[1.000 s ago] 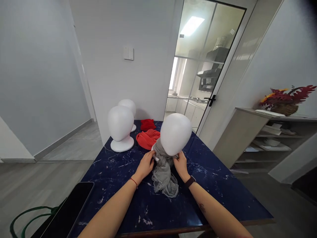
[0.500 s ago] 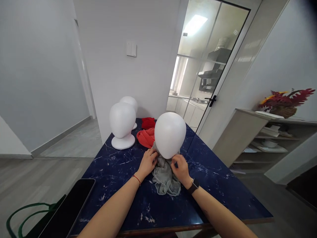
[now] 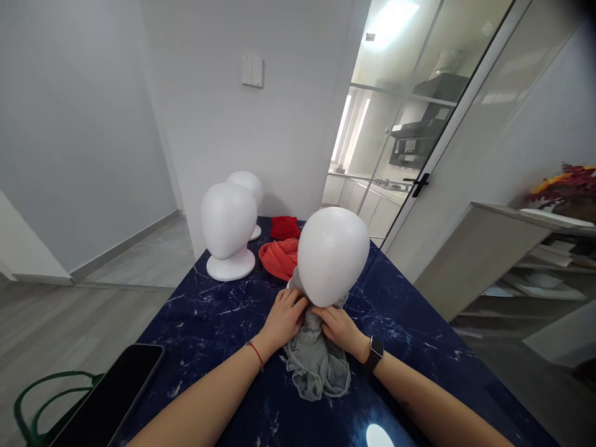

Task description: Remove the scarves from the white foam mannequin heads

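A white foam mannequin head (image 3: 333, 254) stands in front of me, tilted a little to the right. Round its neck goes a grey scarf (image 3: 317, 363), whose ruffled ends hang down in front onto the table. Below the chin, on the left, my left hand (image 3: 285, 313) has its fingers closed on the scarf's gathered cloth. My right hand (image 3: 336, 328) pinches the same scarf just under the chin from the right. Fingertips of both hands are partly hidden in the folds and nearly meet. The neck and base are mostly covered.
Two more white mannequin heads (image 3: 229, 222) stand at the back left. A coral scarf (image 3: 279, 259) and a folded red cloth (image 3: 285, 228) lie behind the grey one. The dark blue marbled table (image 3: 209, 323) carries a black phone-like slab (image 3: 112, 397) at its left edge, by green straps (image 3: 51, 380).
My right hand has moved inward to the middle, under the chin, its fingers now on the scarf. The head leans more to the right. The view has shifted slightly.
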The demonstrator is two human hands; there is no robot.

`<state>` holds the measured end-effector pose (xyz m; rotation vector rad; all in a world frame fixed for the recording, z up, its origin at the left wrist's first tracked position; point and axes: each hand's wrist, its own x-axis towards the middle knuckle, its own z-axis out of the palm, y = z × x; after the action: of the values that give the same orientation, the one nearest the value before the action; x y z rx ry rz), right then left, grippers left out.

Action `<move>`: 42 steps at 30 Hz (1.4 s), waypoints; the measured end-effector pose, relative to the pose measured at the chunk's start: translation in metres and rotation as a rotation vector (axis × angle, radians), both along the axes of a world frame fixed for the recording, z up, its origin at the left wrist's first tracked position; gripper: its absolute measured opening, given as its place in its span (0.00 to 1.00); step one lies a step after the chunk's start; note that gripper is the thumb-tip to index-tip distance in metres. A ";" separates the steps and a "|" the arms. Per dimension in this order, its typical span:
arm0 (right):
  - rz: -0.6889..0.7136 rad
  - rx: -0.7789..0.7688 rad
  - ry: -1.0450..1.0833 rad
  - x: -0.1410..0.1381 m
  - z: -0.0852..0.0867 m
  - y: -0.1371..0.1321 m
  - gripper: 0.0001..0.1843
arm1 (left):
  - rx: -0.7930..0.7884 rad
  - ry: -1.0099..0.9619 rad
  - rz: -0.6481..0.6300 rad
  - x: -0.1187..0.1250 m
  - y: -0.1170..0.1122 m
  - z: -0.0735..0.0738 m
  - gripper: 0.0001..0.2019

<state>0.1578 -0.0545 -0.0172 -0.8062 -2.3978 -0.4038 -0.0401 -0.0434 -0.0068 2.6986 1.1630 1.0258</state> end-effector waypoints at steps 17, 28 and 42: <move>-0.432 -0.159 1.153 0.073 0.020 0.018 0.11 | -0.285 -0.730 0.362 -0.026 0.034 -0.015 0.12; -0.380 -0.283 1.024 0.090 0.018 0.041 0.26 | -0.232 -0.647 0.316 -0.018 0.016 0.001 0.18; -0.226 -0.444 0.496 0.040 0.005 0.018 0.27 | -0.124 -0.209 0.106 -0.011 0.009 0.001 0.09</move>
<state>0.1976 -0.0364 -0.0119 -1.2149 -1.9498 0.2398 -0.0513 -0.0345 -0.0057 2.3920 1.2936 1.1737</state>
